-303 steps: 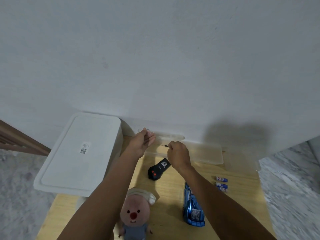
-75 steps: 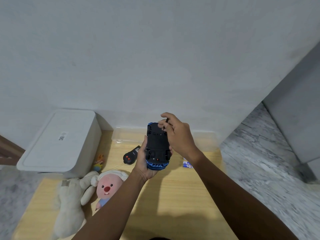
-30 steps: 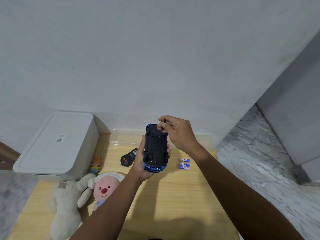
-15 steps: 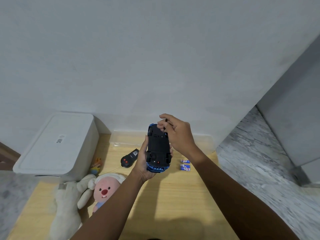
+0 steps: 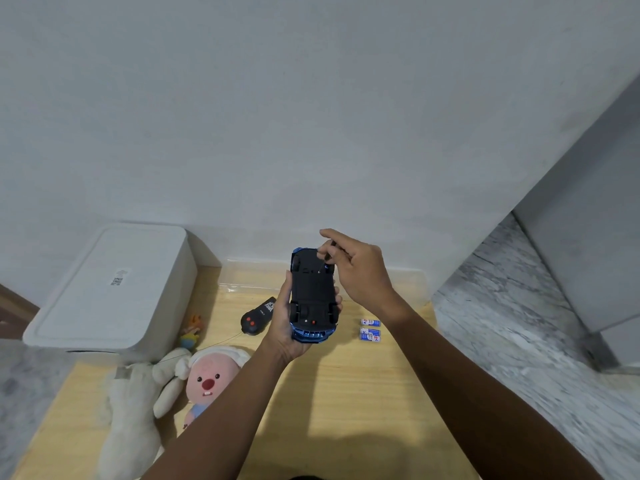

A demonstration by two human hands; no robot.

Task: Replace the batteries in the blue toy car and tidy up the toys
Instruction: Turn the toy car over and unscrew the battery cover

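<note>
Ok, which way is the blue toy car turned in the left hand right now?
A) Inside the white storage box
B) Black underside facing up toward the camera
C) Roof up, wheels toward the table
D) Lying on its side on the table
B: the left hand holds the blue toy car above the table with its black underside toward the camera, while the right hand pinches a small screwdriver over it.

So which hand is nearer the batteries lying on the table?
Right. The right hand holds a small screwdriver at the car's underside, above the batteries; its wrist passes close by them. The left hand grips the car, which lies between.
</note>
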